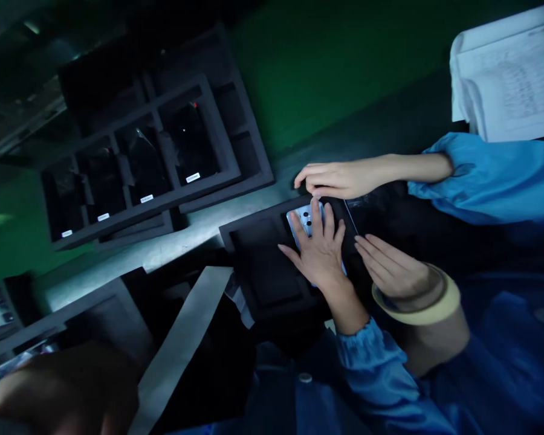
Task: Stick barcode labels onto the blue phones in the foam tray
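My right hand lies palm down with fingers spread across the back of a light blue smartphone. The phone's dark camera lenses show between the fingers. It sits on a black compartment tray. At the lower left, close to the camera, a dark blurred shape appears to be my left hand; its fingers cannot be made out. A long pale strip runs up from beside it toward the tray. Whether the hand holds the strip is unclear.
A co-worker's hand reaches to my fingertips. Another hand, a yellow tape roll round its wrist, touches a dark flat item's edge. Black trays with dark, labelled items stand left; papers lie top right.
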`<state>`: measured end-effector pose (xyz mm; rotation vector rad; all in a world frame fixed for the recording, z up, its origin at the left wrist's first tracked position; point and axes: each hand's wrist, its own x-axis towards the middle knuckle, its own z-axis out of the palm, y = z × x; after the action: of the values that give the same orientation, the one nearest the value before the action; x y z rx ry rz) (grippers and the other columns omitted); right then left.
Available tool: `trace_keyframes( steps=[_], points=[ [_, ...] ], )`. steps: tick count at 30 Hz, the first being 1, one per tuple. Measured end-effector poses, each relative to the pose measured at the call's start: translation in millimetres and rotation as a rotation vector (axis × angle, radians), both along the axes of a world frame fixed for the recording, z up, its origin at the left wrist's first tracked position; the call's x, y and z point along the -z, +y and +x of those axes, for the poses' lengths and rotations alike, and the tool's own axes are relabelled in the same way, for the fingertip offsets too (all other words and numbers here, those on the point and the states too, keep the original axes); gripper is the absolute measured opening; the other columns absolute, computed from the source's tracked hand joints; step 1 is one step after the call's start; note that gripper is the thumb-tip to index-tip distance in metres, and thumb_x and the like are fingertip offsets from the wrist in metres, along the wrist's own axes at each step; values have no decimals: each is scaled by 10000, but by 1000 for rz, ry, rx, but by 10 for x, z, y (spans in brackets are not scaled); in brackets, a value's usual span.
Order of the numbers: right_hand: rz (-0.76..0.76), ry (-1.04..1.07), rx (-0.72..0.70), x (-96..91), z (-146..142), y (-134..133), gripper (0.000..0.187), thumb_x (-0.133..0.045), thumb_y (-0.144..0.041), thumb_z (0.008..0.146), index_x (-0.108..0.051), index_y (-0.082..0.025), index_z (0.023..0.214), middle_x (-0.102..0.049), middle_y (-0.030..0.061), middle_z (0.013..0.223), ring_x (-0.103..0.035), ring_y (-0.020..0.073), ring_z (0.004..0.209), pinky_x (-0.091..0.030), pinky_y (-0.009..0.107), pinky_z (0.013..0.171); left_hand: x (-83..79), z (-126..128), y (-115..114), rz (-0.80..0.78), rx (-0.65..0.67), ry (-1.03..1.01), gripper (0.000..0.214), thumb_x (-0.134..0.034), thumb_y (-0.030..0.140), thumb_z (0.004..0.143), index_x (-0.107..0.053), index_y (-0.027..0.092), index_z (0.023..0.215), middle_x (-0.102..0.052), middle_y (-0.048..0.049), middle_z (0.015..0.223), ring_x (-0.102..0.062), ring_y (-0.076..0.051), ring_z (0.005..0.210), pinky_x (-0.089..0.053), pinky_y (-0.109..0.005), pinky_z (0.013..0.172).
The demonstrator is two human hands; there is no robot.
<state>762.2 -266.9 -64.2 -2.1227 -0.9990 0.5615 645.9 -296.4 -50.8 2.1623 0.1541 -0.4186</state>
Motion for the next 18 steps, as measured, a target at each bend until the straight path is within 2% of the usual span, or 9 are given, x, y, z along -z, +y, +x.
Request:
trace_keyframes(
  steps=[3,5,9,11,14,18],
  points=[
    [29,165,20,-14,111,34,595,-284,-524,867,-615,-79,648,-627,-22,1069,-547,119,1063,-409,165,911,96,-38,-10,91,113,16,651,-369,714,721,-466,394,1279,-321,-9,1459,-152,-321,1391,-356,-500,991],
    [50,265,108,-36,135,72,561,-319,-500,837,-586,-68,598,-629,-19,1061,-540,122,1066,-414,148,860,92,-62,24,131,149,29,663,-347,706,722,-501,363,1268,-319,-25,1457,-155,-334,1389,-348,-509,986],
    [128,419,386,-78,82,183,558,-299,-461,818,-526,-41,530,-628,1,1055,-525,124,1075,-409,122,791,78,-80,73,166,173,31,748,-423,765,632,-448,424,1297,-332,8,1453,-118,-363,1381,-287,-599,990],
    [156,466,458,-99,15,204,574,-275,-457,814,-514,-35,507,-630,11,1047,-530,125,1065,-410,123,778,77,-88,78,165,175,30,779,-481,780,585,-423,464,1294,-321,36,1461,-69,-370,1382,-252,-617,995],
    [178,504,445,-138,-85,169,555,-330,-453,804,-523,-41,486,-641,11,1016,-551,120,1034,-411,129,797,57,-107,27,108,176,39,762,-496,759,617,-424,443,1307,-249,47,1498,-8,-357,1393,-220,-602,1011],
    [193,447,361,-237,-153,90,588,-300,-469,816,-521,-60,456,-660,-6,914,-568,98,999,-410,157,841,-52,-178,-131,6,223,36,657,-451,620,789,-400,312,1366,-145,-32,1532,-23,-301,1411,-202,-598,1018]
  ],
)
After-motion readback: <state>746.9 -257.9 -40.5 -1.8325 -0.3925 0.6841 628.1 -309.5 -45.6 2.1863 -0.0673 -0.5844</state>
